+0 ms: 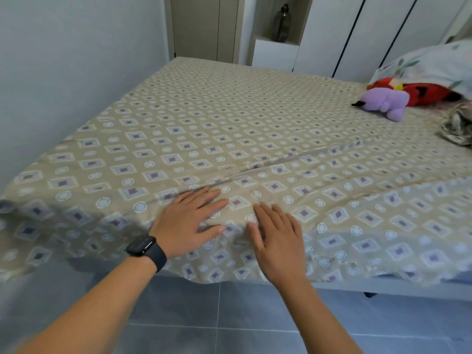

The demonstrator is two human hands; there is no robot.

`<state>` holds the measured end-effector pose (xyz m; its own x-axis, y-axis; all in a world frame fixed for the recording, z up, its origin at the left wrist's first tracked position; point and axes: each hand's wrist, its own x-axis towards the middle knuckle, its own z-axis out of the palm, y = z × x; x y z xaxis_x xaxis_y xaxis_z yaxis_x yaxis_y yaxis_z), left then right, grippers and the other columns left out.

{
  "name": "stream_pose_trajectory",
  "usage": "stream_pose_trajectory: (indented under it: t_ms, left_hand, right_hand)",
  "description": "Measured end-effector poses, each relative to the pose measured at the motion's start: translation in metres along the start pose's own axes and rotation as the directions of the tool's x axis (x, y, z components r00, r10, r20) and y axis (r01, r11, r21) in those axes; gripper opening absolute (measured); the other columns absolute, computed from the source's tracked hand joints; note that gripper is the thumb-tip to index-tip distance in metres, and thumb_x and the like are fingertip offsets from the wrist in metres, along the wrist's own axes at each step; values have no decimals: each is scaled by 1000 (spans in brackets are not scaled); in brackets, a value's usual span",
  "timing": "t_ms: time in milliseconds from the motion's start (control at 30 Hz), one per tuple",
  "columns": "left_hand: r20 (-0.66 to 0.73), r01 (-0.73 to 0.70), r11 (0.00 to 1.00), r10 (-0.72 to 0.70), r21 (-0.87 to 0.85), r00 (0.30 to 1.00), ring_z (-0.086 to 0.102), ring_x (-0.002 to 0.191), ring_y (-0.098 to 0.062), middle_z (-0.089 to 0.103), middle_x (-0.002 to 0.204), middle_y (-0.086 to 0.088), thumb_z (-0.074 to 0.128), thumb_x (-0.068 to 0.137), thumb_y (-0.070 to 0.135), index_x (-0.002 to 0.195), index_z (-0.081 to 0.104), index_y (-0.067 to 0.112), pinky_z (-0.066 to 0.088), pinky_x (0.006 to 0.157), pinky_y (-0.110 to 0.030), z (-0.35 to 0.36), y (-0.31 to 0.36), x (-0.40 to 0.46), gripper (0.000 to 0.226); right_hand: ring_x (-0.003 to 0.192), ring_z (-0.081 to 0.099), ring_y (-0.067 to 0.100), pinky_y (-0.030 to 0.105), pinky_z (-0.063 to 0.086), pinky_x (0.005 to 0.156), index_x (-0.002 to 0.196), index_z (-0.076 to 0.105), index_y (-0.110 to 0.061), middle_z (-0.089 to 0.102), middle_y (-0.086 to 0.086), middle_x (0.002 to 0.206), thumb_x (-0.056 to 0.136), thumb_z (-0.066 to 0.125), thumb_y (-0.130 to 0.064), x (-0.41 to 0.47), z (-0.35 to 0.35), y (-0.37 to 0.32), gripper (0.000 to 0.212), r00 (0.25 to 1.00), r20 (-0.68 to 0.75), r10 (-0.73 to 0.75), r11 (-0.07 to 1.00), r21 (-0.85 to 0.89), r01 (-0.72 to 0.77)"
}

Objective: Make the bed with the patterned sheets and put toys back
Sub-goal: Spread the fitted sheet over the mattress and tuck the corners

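Observation:
A beige patterned sheet (204,118) with purple squares and white circles covers the bed and hangs over its near edge. A long crease runs across it from the middle toward the right. My left hand (189,221), with a black watch on the wrist, lies flat on the sheet near the bed's front edge, fingers straight. My right hand (277,238) lies flat beside it, fingers straight too. A purple plush toy (385,102) and a red plush toy (419,92) lie at the far right of the bed.
A floral pillow (429,65) sits behind the toys at the right edge. A crumpled grey cloth (458,126) lies near it. A wall runs along the bed's left side. White wardrobe doors (357,34) and a dark bottle (282,23) on a shelf stand beyond. Blue tiled floor (229,323) lies below.

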<state>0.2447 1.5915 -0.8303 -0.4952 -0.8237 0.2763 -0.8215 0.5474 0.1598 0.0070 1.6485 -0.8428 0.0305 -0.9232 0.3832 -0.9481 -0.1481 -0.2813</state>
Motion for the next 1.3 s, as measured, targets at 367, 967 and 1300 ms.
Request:
stream_pose_trajectory:
  t_ms: [367,967,1300]
  left_hand:
    - [-300,-41,988,-5,-147,954,60,107,-19,65,107,11,67,94,27,106,70,25,53,81,-39,-3,24,-31,12]
    - [196,164,986,-160,-6,967,58,101,-16,59,100,14,49,97,23,93,59,30,48,75,-35,-23,45,-30,13]
    - [-65,-81,994,86,78,994,52,105,-19,57,114,8,59,92,41,122,61,29,45,86,-37,-13,112,11,32]
  right_hand:
    - [74,52,25,36,38,66,85,72,-19,63,-3,80,79,78,-1,-6,-19,22,20,963,-267,-43,998,-57,29]
    - [86,62,26,38,48,69,99,64,-18,66,0,95,94,54,-11,-54,-20,36,14,963,263,-52,994,107,24]
    - [83,63,24,46,54,84,89,64,-8,68,4,87,97,54,-53,-28,-62,119,47,529,220,819,216,737,-641]
